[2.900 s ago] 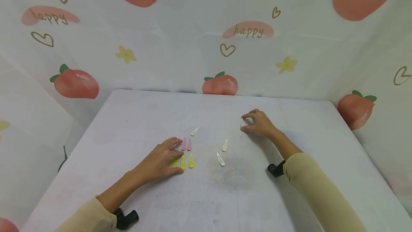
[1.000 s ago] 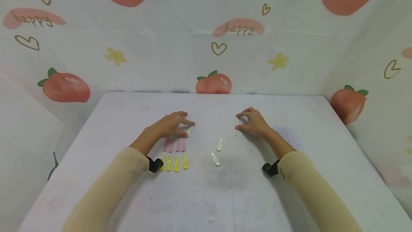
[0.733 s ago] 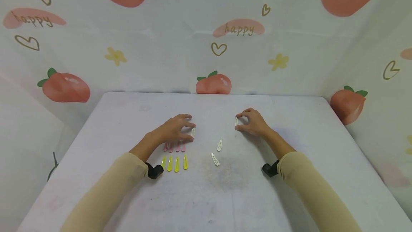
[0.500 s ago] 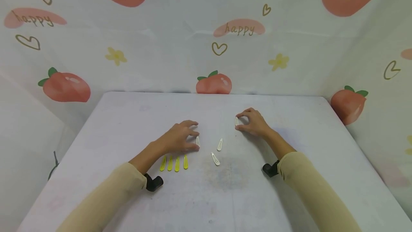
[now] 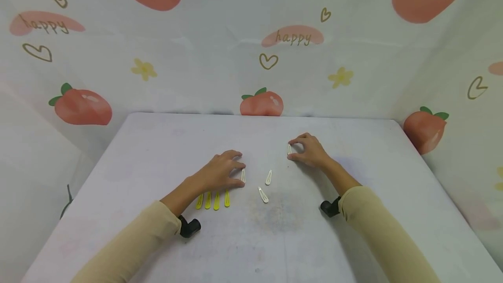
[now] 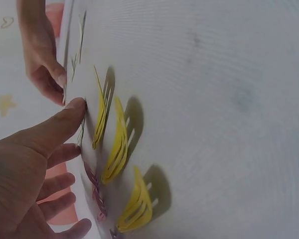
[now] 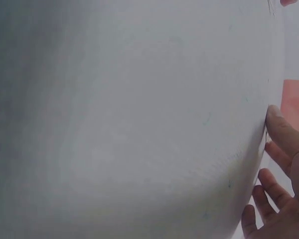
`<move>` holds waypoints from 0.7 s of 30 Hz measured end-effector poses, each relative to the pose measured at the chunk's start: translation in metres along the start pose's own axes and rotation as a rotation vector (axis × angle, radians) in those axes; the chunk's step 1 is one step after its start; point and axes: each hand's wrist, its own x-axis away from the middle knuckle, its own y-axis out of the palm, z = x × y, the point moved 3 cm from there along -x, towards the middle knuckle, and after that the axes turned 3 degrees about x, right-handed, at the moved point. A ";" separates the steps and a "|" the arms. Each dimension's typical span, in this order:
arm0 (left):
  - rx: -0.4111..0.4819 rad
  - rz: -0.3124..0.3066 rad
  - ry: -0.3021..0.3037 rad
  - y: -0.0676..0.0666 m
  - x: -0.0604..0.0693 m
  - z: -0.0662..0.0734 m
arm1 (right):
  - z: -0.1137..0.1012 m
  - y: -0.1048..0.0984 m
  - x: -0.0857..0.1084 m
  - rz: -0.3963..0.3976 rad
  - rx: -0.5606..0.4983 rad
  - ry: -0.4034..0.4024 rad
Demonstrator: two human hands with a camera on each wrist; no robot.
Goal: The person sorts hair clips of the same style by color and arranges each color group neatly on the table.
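My left hand (image 5: 221, 172) pinches a white snap hair clip (image 5: 243, 175) between thumb and forefinger, low over the table. Farther right, my right hand (image 5: 311, 150) holds another white hair clip (image 5: 289, 149) by its two ends at the tabletop. Between the hands lie two loose white clips, one nearly upright (image 5: 269, 177) and one slanted (image 5: 263, 195). A row of yellow clips (image 5: 216, 201) lies just below the left hand. Pink clips (image 6: 95, 191) show in the left wrist view; in the head view the left hand covers them.
The white table (image 5: 334, 239) carries faint stains. Its far edge meets a white backdrop (image 5: 220, 47) printed with peaches, flowers and hearts. A dark cable (image 5: 68, 200) hangs beside the left edge. Black wrist cameras (image 5: 190, 228) jut from the sleeves.
My left hand went from the pink and yellow rows to the far white clip, took it, and drew it nearer and slightly right beside the pink row. The right hand stays pinching its clip.
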 end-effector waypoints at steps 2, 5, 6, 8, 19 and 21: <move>0.005 -0.001 -0.005 0.000 0.000 0.000 | 0.000 0.000 0.000 -0.001 0.001 0.005; 0.006 0.024 0.003 0.001 0.000 0.003 | 0.000 0.000 0.000 -0.001 0.008 0.009; -0.001 0.042 0.012 0.002 0.000 0.005 | 0.000 0.001 0.000 -0.003 0.010 0.013; -0.028 0.094 0.032 0.004 0.002 0.014 | 0.001 0.001 -0.001 -0.003 0.016 0.016; -0.148 0.197 0.006 0.027 0.013 0.073 | 0.002 0.002 -0.002 -0.007 0.009 0.027; -0.154 0.204 -0.002 0.030 0.013 0.075 | 0.001 0.002 -0.001 0.003 -0.001 0.019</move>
